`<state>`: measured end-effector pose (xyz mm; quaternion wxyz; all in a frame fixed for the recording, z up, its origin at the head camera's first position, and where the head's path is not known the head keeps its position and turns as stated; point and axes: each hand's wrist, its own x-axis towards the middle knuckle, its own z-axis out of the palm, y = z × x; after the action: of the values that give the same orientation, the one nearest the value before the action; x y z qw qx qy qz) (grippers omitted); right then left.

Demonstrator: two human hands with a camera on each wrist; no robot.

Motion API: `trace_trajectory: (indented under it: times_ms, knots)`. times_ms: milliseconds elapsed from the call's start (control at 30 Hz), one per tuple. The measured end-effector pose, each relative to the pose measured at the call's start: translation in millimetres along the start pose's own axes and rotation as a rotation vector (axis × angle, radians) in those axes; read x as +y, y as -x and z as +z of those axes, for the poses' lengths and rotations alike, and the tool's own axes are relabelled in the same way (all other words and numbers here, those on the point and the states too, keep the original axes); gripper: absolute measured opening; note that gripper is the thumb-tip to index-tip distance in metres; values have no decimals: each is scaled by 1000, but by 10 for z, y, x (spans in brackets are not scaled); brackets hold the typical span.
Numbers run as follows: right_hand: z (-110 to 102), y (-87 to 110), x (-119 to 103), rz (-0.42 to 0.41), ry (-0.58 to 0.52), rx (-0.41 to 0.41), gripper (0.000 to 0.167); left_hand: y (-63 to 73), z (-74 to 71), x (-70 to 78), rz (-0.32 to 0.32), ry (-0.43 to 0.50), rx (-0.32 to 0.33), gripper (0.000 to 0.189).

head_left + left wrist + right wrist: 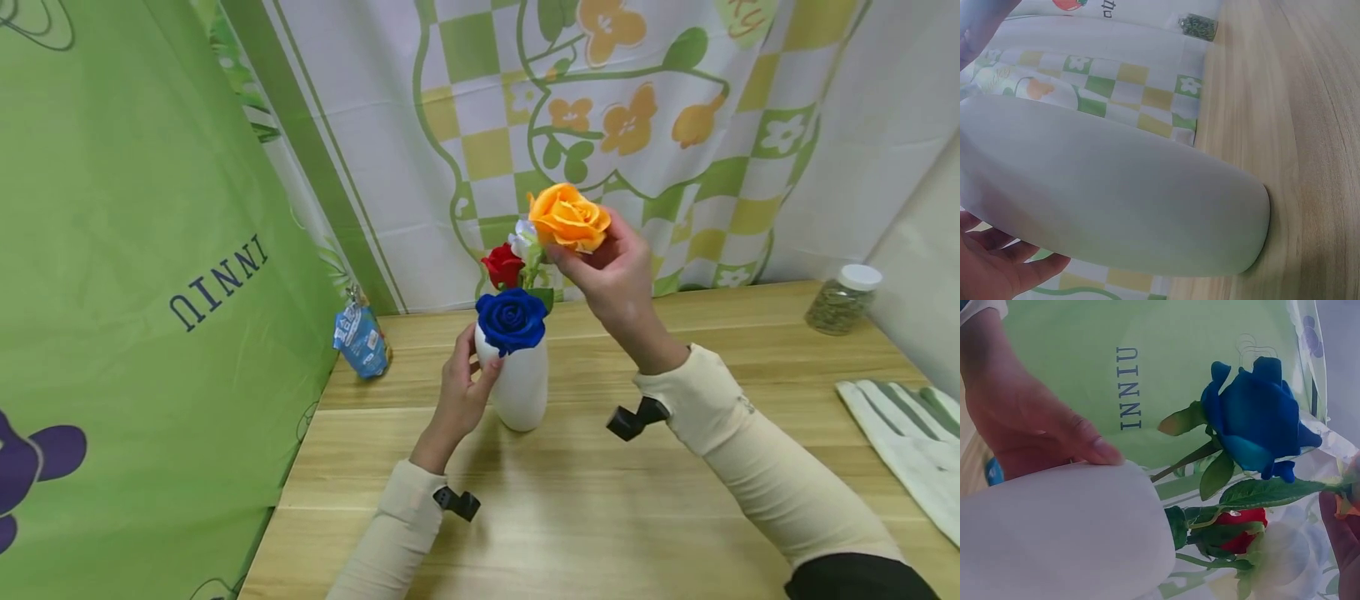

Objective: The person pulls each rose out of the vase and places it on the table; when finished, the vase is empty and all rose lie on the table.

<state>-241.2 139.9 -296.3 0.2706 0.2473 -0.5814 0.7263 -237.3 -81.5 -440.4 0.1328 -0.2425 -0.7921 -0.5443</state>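
A white vase [521, 396] stands upright on the wooden table. My left hand [459, 398] grips its left side near the top, thumb across the front. Out of the vase rise a blue rose [512, 320], a red rose [502, 266] and a white flower [522, 240]. My right hand [621, 271] pinches an orange rose [567, 218] just under its bloom, above and right of the others. In the right wrist view, the left thumb lies near the vase rim [1147, 506], and green leaves [1272, 492] show below the blue rose. The orange rose's lower stem is hard to make out.
A lidded glass jar [842, 302] stands at the table's back right. A green-striped white cloth item [911, 442] lies at the right edge. To the left is a blue packet [363, 340]. A patterned curtain [487, 125] hangs behind the table [585, 508].
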Motion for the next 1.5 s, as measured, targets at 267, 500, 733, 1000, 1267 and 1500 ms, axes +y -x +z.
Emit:
trace_trajectory:
  times_ms: [267,500,733,1000,1267,1500]
  knots:
    - [23,-112,-94,-39,-24,52,38,12,7,11,-16,3,-4,59]
    - [76,-270,-236,-101,-64,81,38,26,7,-8,-1,1,11,67]
    - [138,-416,-392,-83,-75,107,40,29,8,-29,4,5,20,70]
    - [147,-583,-563,-49,-127,160,47,19,-7,-39,-3,9,-14,59]
    - [293,-776,-977,-124,-115,165,44,-6,-18,-65,14,45,-13,59]
    - [332,-980,-1183,-306,-75,131,33,-38,11,-42,8,15,-7,64]
